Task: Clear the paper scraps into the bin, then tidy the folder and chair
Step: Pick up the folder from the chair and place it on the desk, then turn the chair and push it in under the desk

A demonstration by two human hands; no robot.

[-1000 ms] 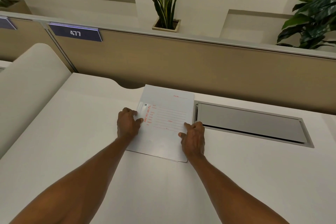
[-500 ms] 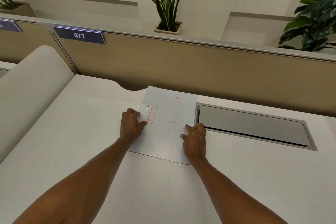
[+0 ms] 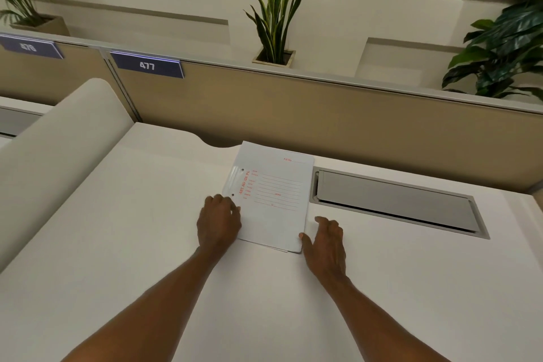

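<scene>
A white folder (image 3: 276,200) with red printed lines lies flat on the white desk (image 3: 132,229), close to the back partition. My left hand (image 3: 219,223) rests at the folder's left edge, its curled fingers on that edge. My right hand (image 3: 326,241) lies on the desk beside the folder's near right corner; its thumb touches the corner and its fingers are off the cover. No paper scraps, bin or chair are in view.
A grey cable flap (image 3: 393,203) is set into the desk just right of the folder. A beige partition (image 3: 293,109) with a "477" label (image 3: 147,65) runs along the back. A curved white side panel (image 3: 58,150) rises at the left. Potted plants (image 3: 276,9) stand behind the partition.
My right hand has slid off the folder's cover to the desk beside its corner. My left hand has drawn back to the folder's left edge. The folder has stayed put.
</scene>
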